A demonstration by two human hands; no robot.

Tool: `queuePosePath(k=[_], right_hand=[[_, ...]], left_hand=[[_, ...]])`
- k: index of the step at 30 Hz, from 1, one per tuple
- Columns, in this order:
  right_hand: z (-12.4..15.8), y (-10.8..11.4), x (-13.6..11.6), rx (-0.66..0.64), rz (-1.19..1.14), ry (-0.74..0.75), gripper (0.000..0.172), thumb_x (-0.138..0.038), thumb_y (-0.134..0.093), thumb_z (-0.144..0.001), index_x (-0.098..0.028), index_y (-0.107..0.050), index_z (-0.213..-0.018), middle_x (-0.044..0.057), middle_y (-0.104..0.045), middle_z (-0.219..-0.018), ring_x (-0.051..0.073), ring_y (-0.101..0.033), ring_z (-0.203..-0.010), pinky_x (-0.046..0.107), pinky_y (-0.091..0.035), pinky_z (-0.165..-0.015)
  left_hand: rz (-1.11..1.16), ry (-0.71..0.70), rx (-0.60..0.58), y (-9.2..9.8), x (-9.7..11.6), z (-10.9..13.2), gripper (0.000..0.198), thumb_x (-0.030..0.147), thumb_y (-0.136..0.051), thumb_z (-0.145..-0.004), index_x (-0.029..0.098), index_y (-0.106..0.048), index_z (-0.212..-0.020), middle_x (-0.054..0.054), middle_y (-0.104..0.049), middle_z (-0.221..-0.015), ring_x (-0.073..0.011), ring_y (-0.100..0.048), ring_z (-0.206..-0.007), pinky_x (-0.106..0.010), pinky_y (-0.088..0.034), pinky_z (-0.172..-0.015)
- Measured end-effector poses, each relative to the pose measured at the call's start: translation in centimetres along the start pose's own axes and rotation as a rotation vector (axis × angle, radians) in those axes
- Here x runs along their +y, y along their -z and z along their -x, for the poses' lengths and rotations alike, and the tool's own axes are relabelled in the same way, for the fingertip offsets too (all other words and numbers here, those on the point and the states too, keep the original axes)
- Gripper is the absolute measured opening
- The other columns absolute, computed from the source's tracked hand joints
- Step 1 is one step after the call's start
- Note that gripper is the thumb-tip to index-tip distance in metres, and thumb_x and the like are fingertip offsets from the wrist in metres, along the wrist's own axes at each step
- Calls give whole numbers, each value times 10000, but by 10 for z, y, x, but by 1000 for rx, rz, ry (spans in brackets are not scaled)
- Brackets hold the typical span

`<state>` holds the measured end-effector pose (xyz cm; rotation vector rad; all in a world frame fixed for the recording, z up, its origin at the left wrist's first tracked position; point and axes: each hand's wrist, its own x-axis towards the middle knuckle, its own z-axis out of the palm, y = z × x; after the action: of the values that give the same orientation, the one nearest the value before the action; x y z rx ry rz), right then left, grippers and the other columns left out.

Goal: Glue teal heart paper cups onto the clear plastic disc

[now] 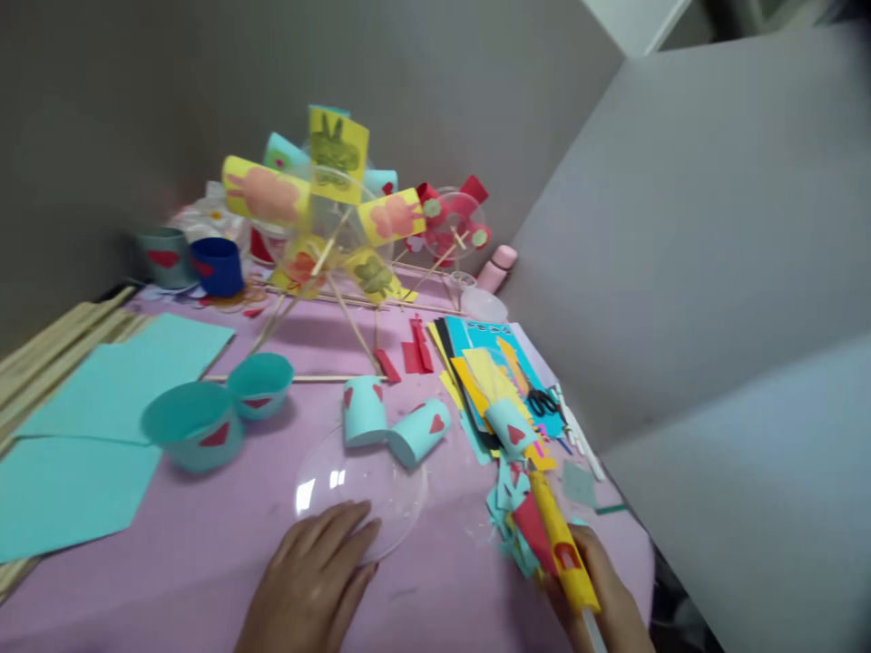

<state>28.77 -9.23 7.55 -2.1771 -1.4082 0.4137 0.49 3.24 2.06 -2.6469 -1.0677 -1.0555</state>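
My left hand (314, 573) lies with stretched fingers on the near left edge of a clear plastic disc (391, 503) on the table. My right hand (607, 589) is wrapped round a yellow glue gun (559, 537), its nozzle pointing away from me and a glue stick (593, 628) poking out of its back end. Two light-blue paper tubes with red hearts, one upright (365, 417) and one tilted on its side (418, 433), are at the disc's far edge. Another heart-marked paper tube (510, 426) is just beyond the nozzle.
Blue paper cups (194, 444) and light-blue sheets (88, 485) lie left, beside wooden sticks (64, 340). Behind stand a yellow paper wheel (333, 218) and a red one (455, 222) on stick frames. Paper scraps (513, 494), coloured sheets (469, 363) and scissors (543, 402) are right, near a grey wall.
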Motion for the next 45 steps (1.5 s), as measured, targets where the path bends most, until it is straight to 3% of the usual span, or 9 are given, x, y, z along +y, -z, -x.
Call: queuePosePath(k=[4, 8, 14, 18, 24, 29, 33, 38, 45], right_hand=[[-3, 13, 41, 147, 139, -47, 286, -440, -405, -853, -251, -423, -1066, 50, -584, -980, 222, -645, -781, 338, -487, -678], [-16, 19, 75, 148, 282, -98, 274, -400, -422, -845, -219, -480, -1043, 90, -582, -1010, 255, -648, -859, 356, -495, -670], [-32, 13, 95, 124, 287, -51, 294, -377, -440, -869, -198, -501, -1094, 109, -588, -1057, 262, -622, -960, 369, -509, -728], [-32, 17, 105, 67, 270, 24, 396, -366, -494, -830, -122, -530, -1140, 160, -591, -1111, 276, -592, -1053, 402, -491, -896], [-47, 28, 61, 147, 204, 194, 454, -415, -450, -894, -123, -527, -1233, 190, -518, -1318, 291, -461, -1264, 492, -384, -1047], [-77, 0, 12, -85, 91, 281, 567, -429, -505, -873, -140, -461, -1359, 173, -428, -1449, 298, -368, -1348, 501, -316, -1098], [-95, -19, 4, -76, 20, 290, 524, -394, -586, -823, -198, -518, -1304, 141, -519, -1370, 306, -403, -1311, 502, -308, -1086], [-109, -30, -8, 13, -179, 193, 382, -477, -563, -813, -160, -632, -1014, 136, -643, -1045, 321, -549, -1045, 522, -396, -951], [-128, -32, -19, 67, -701, 26, 447, -478, -555, -829, -212, -558, -1188, 83, -645, -1172, 229, -590, -1080, 384, -452, -950]], left_hand=[[9, -35, 33, -7, -8, 0, 296, 433, -480, -894, 262, -629, -1084, 5, -712, -1092, -196, -665, -943, -339, -500, -791], [44, -11, 33, -16, -13, 6, 321, 476, -495, -877, 284, -630, -1096, 10, -708, -1098, -211, -661, -958, -355, -511, -792], [50, 27, -33, -25, -17, 18, 374, 501, -524, -858, 317, -587, -1177, 18, -666, -1188, -226, -622, -1048, -383, -498, -853], [26, -11, -3, -23, -17, 17, 373, 494, -527, -858, 300, -599, -1168, 11, -674, -1175, -217, -632, -1024, -362, -511, -833], [21, -12, -8, -20, -16, 13, 370, 485, -529, -860, 291, -603, -1166, 4, -677, -1171, -215, -639, -1023, -358, -518, -825], [28, -7, 11, -10, -11, 5, 318, 456, -540, -856, 300, -619, -1121, 17, -706, -1119, -198, -671, -971, -323, -535, -798], [-16, -18, -3, -7, -8, 3, 313, 426, -553, -856, 282, -618, -1127, 12, -696, -1143, -196, -666, -989, -318, -545, -808], [-37, -9, -33, -7, -8, 6, 325, 423, -559, -858, 270, -611, -1141, 6, -685, -1162, -196, -645, -1024, -321, -548, -824], [-12, -2, -36, -5, -7, 7, 325, 404, -597, -835, 268, -618, -1130, -6, -688, -1154, -206, -654, -1008, -327, -551, -820]])
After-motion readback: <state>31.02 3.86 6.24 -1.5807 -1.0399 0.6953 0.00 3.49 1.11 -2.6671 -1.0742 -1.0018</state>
